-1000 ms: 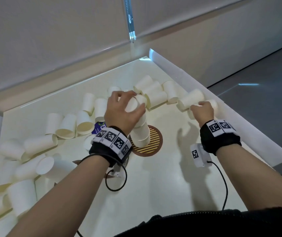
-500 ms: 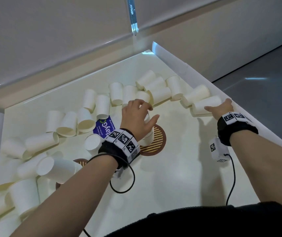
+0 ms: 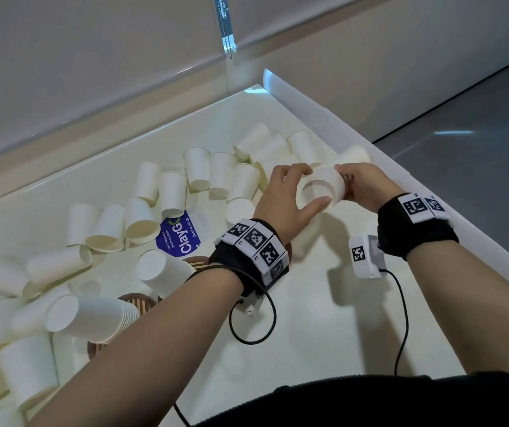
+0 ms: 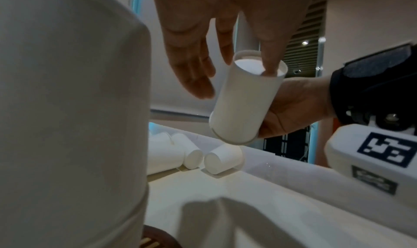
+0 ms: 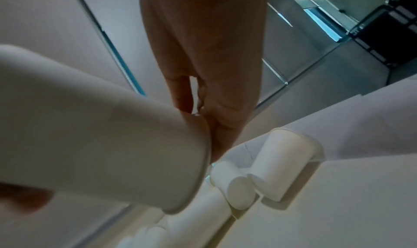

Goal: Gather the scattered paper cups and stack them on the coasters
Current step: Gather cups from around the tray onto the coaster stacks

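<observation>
A white paper cup point(image 3: 324, 186) is held in the air on its side between both hands. My right hand point(image 3: 365, 186) grips its open rim end, and in the left wrist view it wraps the cup point(image 4: 243, 105). My left hand point(image 3: 290, 195) pinches the base end, thumb tip on the recessed base and index finger over the side. An upside-down stack of cups point(image 3: 239, 209) stands just left of my left wrist; it fills the left of the left wrist view point(image 4: 67, 109) over its brown coaster point(image 4: 153, 237). Another striped coaster point(image 3: 137, 303) lies lower left.
Several loose cups point(image 3: 170, 192) lie across the far and left parts of the white table. A nested stack point(image 3: 92, 315) lies on its side at the lower left. A blue sticker point(image 3: 179, 235) sits mid-table. A raised white wall point(image 3: 324, 118) runs along the right edge.
My right hand has lifted a cup from beside the right wall and brought it left. My left hand has left the stack on the coaster and moved right to meet that cup.
</observation>
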